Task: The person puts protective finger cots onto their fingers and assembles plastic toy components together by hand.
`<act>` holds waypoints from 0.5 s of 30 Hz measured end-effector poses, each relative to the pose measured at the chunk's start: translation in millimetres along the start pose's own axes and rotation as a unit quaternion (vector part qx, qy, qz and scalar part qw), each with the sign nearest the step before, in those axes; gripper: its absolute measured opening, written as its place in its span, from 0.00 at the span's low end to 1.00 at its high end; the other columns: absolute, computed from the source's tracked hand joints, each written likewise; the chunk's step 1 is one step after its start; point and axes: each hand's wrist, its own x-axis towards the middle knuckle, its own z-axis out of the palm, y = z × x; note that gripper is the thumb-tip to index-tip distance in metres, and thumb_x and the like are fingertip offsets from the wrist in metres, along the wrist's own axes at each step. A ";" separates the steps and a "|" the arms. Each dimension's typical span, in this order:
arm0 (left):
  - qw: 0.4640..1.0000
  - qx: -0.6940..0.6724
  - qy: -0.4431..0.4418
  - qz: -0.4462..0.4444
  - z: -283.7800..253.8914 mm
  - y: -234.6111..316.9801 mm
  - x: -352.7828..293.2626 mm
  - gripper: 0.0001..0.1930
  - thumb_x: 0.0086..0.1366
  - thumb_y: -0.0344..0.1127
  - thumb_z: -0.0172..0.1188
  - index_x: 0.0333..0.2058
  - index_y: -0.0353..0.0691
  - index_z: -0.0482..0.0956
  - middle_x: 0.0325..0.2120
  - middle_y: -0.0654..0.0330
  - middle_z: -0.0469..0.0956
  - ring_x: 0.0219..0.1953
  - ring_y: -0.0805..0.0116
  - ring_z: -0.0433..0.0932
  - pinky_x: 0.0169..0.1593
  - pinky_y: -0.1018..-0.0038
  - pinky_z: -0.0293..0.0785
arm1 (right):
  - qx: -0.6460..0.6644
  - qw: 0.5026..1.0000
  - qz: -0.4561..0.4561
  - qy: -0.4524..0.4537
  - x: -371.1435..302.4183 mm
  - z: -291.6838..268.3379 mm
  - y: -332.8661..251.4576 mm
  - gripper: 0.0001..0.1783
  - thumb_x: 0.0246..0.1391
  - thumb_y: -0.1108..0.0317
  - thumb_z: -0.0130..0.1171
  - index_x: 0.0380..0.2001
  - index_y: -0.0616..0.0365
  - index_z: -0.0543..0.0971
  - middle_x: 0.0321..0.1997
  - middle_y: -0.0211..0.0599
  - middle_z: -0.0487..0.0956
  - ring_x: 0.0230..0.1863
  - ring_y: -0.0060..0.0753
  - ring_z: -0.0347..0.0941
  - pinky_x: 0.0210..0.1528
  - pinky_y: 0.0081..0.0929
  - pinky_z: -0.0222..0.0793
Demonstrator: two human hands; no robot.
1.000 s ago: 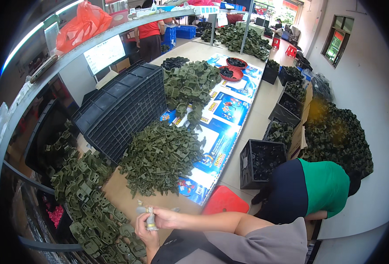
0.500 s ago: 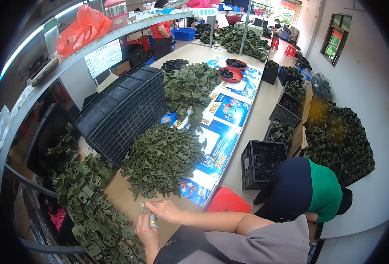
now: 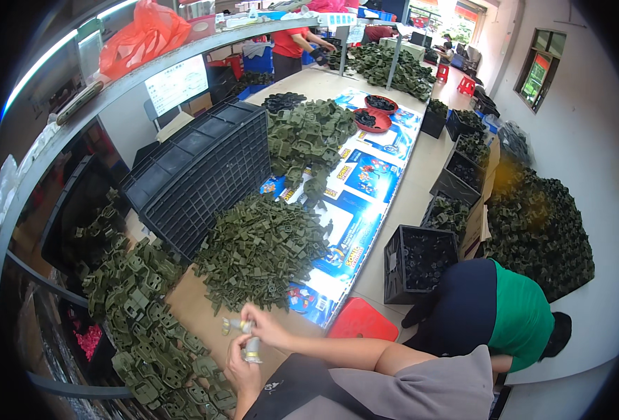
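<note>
My left hand point(image 3: 243, 369) is closed around a small grey-white cylinder with a yellow band point(image 3: 252, 350), at the near end of the table. Just beyond it my right hand point(image 3: 271, 330) pinches a similar pale piece point(image 3: 238, 325). What these small pieces are, I cannot make out. Past my hands lies a heap of small olive-green plastic parts point(image 3: 264, 245). Larger olive-green molded parts point(image 3: 152, 329) are piled to the left of my hands, and more of them point(image 3: 309, 133) lie farther up the table.
A black crate point(image 3: 201, 171) stands on its side at the left. Red bowls point(image 3: 372, 120) hold black parts. A red stool point(image 3: 364, 318) stands at the table's right edge. A person in green point(image 3: 516, 315) bends beside a crate of black parts point(image 3: 421, 259). A shelf rail point(image 3: 162, 54) crosses above.
My right hand has lifted slightly away from my left and now has a pale piece at its fingertips. The bending person has shifted a little. Farther back, the person in red reaches over the table.
</note>
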 end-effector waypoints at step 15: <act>0.955 0.238 0.034 0.173 -9.0 -6.0 20.4 0.05 0.44 0.29 0.53 0.23 0.40 0.68 0.18 0.59 0.67 0.24 0.63 0.70 0.30 0.70 0.62 | 0.557 0.788 0.259 -0.025 -13.8 10.4 -54.7 0.17 0.56 0.62 0.38 0.48 0.54 0.62 0.49 0.40 0.67 0.50 0.31 0.63 0.51 0.27 0.59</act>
